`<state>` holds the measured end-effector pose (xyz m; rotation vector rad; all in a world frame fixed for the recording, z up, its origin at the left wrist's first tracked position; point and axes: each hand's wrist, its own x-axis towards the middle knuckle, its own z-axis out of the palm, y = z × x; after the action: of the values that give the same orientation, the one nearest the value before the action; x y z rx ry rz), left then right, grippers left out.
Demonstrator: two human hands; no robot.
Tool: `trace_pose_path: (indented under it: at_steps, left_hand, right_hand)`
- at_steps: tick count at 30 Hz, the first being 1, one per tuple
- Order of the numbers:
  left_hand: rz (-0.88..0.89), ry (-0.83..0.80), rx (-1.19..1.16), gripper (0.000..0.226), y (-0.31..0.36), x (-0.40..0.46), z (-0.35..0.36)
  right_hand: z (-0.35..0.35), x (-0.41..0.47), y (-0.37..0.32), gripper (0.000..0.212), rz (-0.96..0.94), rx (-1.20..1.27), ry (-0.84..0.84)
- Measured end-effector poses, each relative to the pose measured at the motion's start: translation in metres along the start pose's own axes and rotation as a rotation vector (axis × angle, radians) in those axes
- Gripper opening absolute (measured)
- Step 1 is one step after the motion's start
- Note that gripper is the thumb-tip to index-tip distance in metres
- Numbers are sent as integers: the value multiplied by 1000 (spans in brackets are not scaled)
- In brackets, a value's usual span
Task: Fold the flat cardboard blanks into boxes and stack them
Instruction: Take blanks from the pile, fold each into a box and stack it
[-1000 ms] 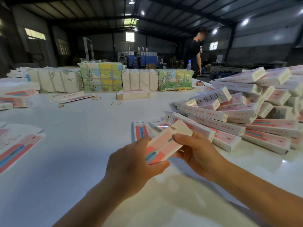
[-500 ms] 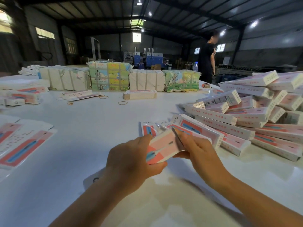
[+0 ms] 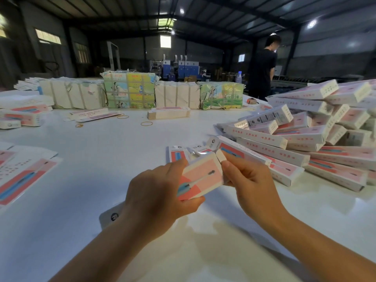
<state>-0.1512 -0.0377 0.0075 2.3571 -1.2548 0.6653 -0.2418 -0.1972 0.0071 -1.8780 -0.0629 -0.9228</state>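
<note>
A pink and white box point(image 3: 201, 176) with a blue toothbrush picture is held above the white table point(image 3: 101, 151). My left hand point(image 3: 158, 196) grips its near end, thumb on top and fingers underneath. My right hand point(image 3: 246, 180) pinches the small white end flap point(image 3: 220, 156) at the box's far end. A heap of folded boxes point(image 3: 305, 135) lies at the right. Flat blanks point(image 3: 24, 174) lie at the left edge, and more flat blanks point(image 3: 179, 153) lie just beyond my hands.
Strapped bundles of printed card point(image 3: 130, 92) line the table's far side. A short stack of blanks point(image 3: 168, 113) and loose rubber bands point(image 3: 146, 123) lie in front of them. A person in a black shirt point(image 3: 262, 68) stands beyond the table at the back right.
The box's end flap stood open and raised a second ago. My right hand has folded it down against the far end and now pinches the tab. The view has also shifted a little.
</note>
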Motion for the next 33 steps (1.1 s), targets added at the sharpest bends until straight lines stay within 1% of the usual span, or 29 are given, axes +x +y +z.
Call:
trace_pose_path:
  at_steps: [2,4,8,11,12,13,14,16,17,19,22,24,25,27,28,29,30,31,32,33]
  left_hand:
    - [7,1,33,73,2,0,1]
    - [-3,-11,38,73,3,0,1]
    - [-28,-3,-43,73,2,0,0]
    - [-71,20,-54,75,4,-2,1]
    - [-73,26,-40,77,4,-2,2]
    - [-72,19,-33,81,5,-2,4]
    - [-68,14,-29,86,5,-2,4]
    - [-77,25,-16,87,4,-1,5]
    - [-84,34,-2,86,2,-1,5]
    - [-79,56,27,85,-1,-2,6]
    - [-70,34,43,80,-5,-1,6]
    - [-84,11,39,69,-7,0,3]
    - [-88,13,36,65,-8,0,1]
    - [-74,-15,32,64,-11,1,-4]
    - [-62,-81,33,67,-13,0,-7]
    - [-28,-97,25,69,-18,0,-7]
    - [9,-103,45,70,-19,0,-9]
    - [54,-123,74,73,-20,1,-4]
    - [38,-158,116,78,-20,5,-3]
    - [57,-113,153,83,-26,9,1]
  right_hand:
    - [-2,-1,3,30,-81,-234,8]
    - [-4,-3,2,32,-153,-404,-23]
    - [0,-6,-2,46,-218,-553,-110]
    - [9,-8,-4,48,-283,-702,-82]
    - [10,-9,-3,47,-290,-716,-67]
    - [10,-9,-3,44,-257,-677,-62]
    - [11,-10,-3,39,-195,-584,-61]
    - [12,-10,-3,24,-75,-336,-63]
    - [13,-10,-4,26,-52,-256,-61]
    - [15,-13,-3,39,-54,-215,-96]
    - [17,-13,1,40,-8,-211,-177]
    - [13,-11,2,49,-14,-246,-233]
    - [10,-9,3,57,-25,-277,-268]
    - [3,-3,2,80,-92,-398,-360]
    - [0,0,2,87,-172,-496,-410]
    - [-3,3,3,88,-269,-602,-453]
    - [-4,6,4,81,-366,-694,-482]
    - [-4,9,6,69,-444,-762,-490]
    - [-3,13,9,57,-512,-812,-484]
    - [-4,18,13,50,-575,-861,-477]
